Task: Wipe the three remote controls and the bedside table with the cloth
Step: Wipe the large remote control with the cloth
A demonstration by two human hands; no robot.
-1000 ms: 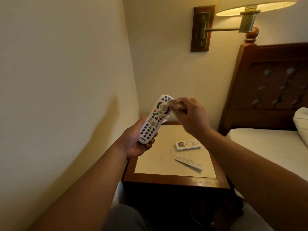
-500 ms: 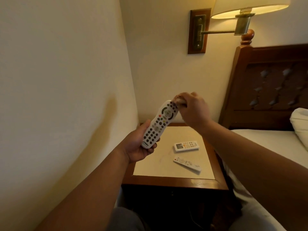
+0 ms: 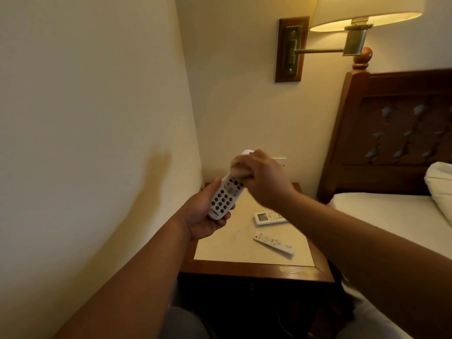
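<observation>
Gripping the white remote [image 3: 223, 199] by its lower end in your left hand [image 3: 201, 217] above the bedside table [image 3: 256, 270], drag the bunched cloth [image 3: 238, 170] pinched in your right hand [image 3: 266, 179] down the keypad with firm, even pressure, bracing from behind so it doesn't twist.

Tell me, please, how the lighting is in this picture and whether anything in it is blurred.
Head view: warm yellow light comes from the lamp at upper right; a soft shadow falls on the left wall; the right hand and its cloth are smeared by motion over the held remote, while the left hand and the two remotes on the table look sharper.
</observation>
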